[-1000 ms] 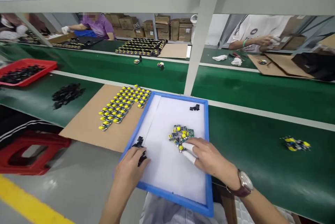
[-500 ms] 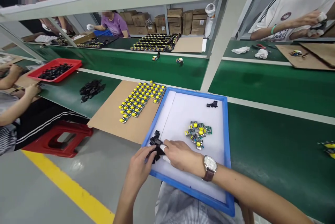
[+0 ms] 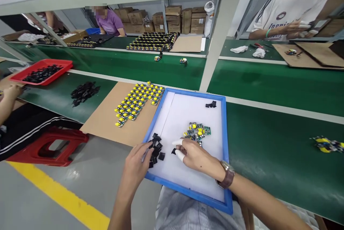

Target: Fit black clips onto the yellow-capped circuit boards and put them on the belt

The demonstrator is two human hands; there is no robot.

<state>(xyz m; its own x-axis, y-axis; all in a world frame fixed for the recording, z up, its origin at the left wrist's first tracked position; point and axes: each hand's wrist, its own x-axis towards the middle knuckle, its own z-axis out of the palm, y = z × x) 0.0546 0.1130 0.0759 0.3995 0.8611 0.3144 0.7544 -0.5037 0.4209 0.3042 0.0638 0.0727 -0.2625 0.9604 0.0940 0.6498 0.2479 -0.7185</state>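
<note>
My left hand (image 3: 137, 160) rests at the left side of the blue-rimmed white tray (image 3: 227, 147). Its fingers and thumb are apart and touch the edge of a pile of small black plastic pieces (image 3: 156, 151). White finger covers sit on the thumb and index finger of my right hand (image 3: 195, 154), which pinches a single black plastic piece (image 3: 173, 151) just over the tray. Behind that hand lies a loose cluster of small circuit boards with yellow parts (image 3: 199, 129), partly hidden by it. More black pieces (image 3: 211, 104) lie in the tray's far right corner.
Rows of yellow-topped circuit boards (image 3: 138, 99) stand on cardboard (image 3: 102, 127) left of the tray. Further left are a black heap (image 3: 84, 93) and a red tray (image 3: 68, 65). A metal post (image 3: 215, 36) rises behind. Co-workers sit left and across the green belt (image 3: 113, 61).
My right hand has moved right, away from the black pile, with one piece at its fingertips. My left hand stays by the pile. The camera view has shifted slightly.
</note>
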